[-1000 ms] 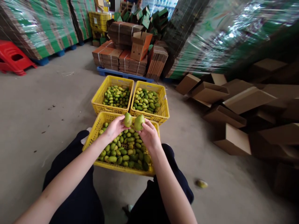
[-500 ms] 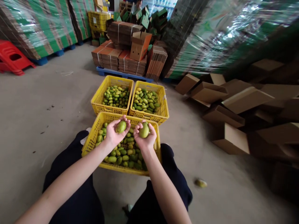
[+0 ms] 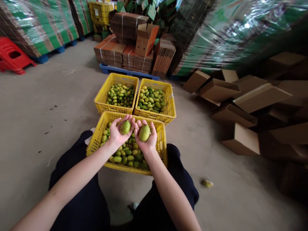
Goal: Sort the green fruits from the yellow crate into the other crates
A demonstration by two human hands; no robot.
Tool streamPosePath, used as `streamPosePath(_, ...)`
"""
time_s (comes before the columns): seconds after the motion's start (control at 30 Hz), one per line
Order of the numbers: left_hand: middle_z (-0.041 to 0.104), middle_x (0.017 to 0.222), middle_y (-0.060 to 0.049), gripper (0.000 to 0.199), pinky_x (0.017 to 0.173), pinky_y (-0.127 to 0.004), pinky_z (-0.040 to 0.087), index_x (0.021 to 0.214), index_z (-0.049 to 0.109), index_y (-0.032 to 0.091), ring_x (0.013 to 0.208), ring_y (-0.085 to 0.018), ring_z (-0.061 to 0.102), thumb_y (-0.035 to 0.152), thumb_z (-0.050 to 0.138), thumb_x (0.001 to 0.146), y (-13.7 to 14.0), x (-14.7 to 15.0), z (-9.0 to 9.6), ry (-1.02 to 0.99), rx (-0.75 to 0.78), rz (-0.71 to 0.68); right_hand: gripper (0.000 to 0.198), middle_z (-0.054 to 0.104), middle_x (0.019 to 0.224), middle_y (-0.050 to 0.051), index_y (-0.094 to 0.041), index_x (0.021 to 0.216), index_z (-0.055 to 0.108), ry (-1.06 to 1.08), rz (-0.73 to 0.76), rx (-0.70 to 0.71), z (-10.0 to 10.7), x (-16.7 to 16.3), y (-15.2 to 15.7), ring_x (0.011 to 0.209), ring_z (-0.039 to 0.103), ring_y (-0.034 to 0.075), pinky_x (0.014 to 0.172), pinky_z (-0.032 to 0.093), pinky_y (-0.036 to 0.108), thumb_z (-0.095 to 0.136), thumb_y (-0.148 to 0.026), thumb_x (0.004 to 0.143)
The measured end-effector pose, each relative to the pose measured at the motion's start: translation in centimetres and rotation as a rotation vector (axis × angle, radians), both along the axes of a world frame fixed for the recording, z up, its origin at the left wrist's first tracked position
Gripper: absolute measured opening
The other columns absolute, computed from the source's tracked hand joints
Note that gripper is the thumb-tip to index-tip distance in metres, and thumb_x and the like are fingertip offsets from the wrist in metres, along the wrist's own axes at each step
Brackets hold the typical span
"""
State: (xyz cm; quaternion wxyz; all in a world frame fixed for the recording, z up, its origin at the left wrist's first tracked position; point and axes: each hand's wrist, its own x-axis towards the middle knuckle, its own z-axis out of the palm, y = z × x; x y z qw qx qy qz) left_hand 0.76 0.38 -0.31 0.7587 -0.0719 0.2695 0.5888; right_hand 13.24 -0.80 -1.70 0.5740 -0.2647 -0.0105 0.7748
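Note:
My left hand (image 3: 115,134), palm up, cradles a green mango (image 3: 125,127) with its fingers loosely curled. Beside it, my right hand (image 3: 149,142) holds another mango (image 3: 144,132), slightly yellower, resting in the cupped palm. The two hands are close together, their fingertips nearly touching. Below them stands a yellow plastic crate (image 3: 127,168) between my knees, with many green mangoes (image 3: 128,152) inside; my hands and forearms hide part of these. Just beyond are two more yellow crates, the left one (image 3: 101,104) and the right one (image 3: 171,109), both holding green and yellowish mangoes.
A lone mango (image 3: 207,183) lies on the floor at right. Open cardboard boxes (image 3: 243,138) are heaped on the right. Flattened cartons (image 3: 137,57) sit on a blue pallet (image 3: 130,72) ahead. A red stool (image 3: 15,56) and wrapped green stacks (image 3: 51,27) stand at left.
Both hands have opened further and come closer together, with the mangoes now lying more exposed on the palms. The right mango has turned in the hand. My view has tilted slightly downward.

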Motion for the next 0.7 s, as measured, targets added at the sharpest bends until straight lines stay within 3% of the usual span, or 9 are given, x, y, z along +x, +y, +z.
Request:
streamPosePath(0.17, 0.073, 0.083, -0.007, 0.023, 0.071, -0.028, 0.058, 0.089, 0.071, 0.015, 0.079, -0.016, 0.069, 0.022, 0.05, 0.084, -0.4, 0.0, -0.7, 0.018, 0.017, -0.02, 0.024, 0.073, 0.086, 0.005, -0.02, 0.08, 0.064, -0.007, 0.004, 0.0, -0.2, 0.3, 0.0, 0.067, 0.066, 0.015, 0.049, 0.051, 0.023, 0.053, -0.041, 0.082)
streamPosePath(0.3, 0.071, 0.088, -0.012, 0.03, 0.079, -0.036, 0.059, 0.096, 0.068, 0.011, 0.085, -0.021, 0.069, 0.031, 0.048, 0.086, -0.2, -1.5, -1.3, 0.107, 0.005, -0.099, 0.017, 0.074, 0.083, 0.003, -0.02, 0.086, 0.065, -0.08, -0.028, -0.042, -0.5, 1.8, -0.3, 0.061, 0.064, 0.014, 0.046, 0.05, 0.021, 0.056, -0.032, 0.078)
streamPosePath(0.37, 0.068, 0.09, -0.013, 0.032, 0.083, -0.039, 0.058, 0.097, 0.067, 0.011, 0.088, -0.022, 0.068, 0.034, 0.047, 0.086, 0.0, -3.1, -1.7, 0.212, 0.007, -0.149, 0.017, 0.075, 0.082, 0.004, -0.019, 0.089, 0.066, -0.123, -0.045, -0.128, -0.7, 3.1, -0.9, 0.062, 0.067, 0.014, 0.047, 0.052, 0.02, 0.056, -0.025, 0.078)
streamPosePath(0.47, 0.065, 0.082, -0.006, 0.015, 0.086, -0.034, 0.055, 0.089, 0.062, 0.013, 0.084, -0.018, 0.067, 0.017, 0.051, 0.079, -0.8, -6.0, -3.0, 0.559, 0.006, -0.241, 0.017, 0.076, 0.08, 0.007, -0.016, 0.09, 0.066, -0.2, -0.046, -0.238, -1.4, 5.0, -2.4, 0.061, 0.069, 0.015, 0.048, 0.053, 0.02, 0.051, -0.019, 0.081)
streamPosePath(0.53, 0.061, 0.068, 0.001, 0.02, 0.084, -0.031, 0.054, 0.088, 0.06, 0.017, 0.076, -0.015, 0.065, 0.007, 0.058, 0.071, -3.2, -7.7, -4.7, 0.927, 0.008, -0.457, 0.018, 0.075, 0.077, 0.007, -0.014, 0.088, 0.065, -0.274, 0.002, -0.274, -2.1, 5.9, -3.6, 0.058, 0.069, 0.015, 0.047, 0.053, 0.02, 0.048, -0.018, 0.085)
streamPosePath(0.6, 0.057, 0.058, 0.004, 0.026, 0.079, -0.034, 0.054, 0.097, 0.061, 0.021, 0.071, -0.019, 0.066, 0.015, 0.065, 0.072, -7.2, -8.7, -7.0, 1.157, 0.098, -0.847, 0.02, 0.074, 0.073, 0.007, -0.013, 0.086, 0.064, -0.362, 0.102, -0.299, -2.7, 6.4, -4.8, 0.054, 0.068, 0.015, 0.044, 0.05, 0.02, 0.046, -0.019, 0.088)
streamPosePath(0.7, 0.064, 0.068, 0.004, 0.021, 0.075, -0.037, 0.054, 0.088, 0.065, 0.028, 0.066, -0.019, 0.068, 0.033, 0.072, 0.069, -14.3, -8.6, -10.5, 1.056, 0.193, -1.362, 0.024, 0.073, 0.07, 0.006, -0.012, 0.082, 0.063, -0.451, 0.262, -0.313, -3.6, 6.3, -6.5, 0.048, 0.065, 0.014, 0.038, 0.044, 0.019, 0.043, -0.022, 0.091)
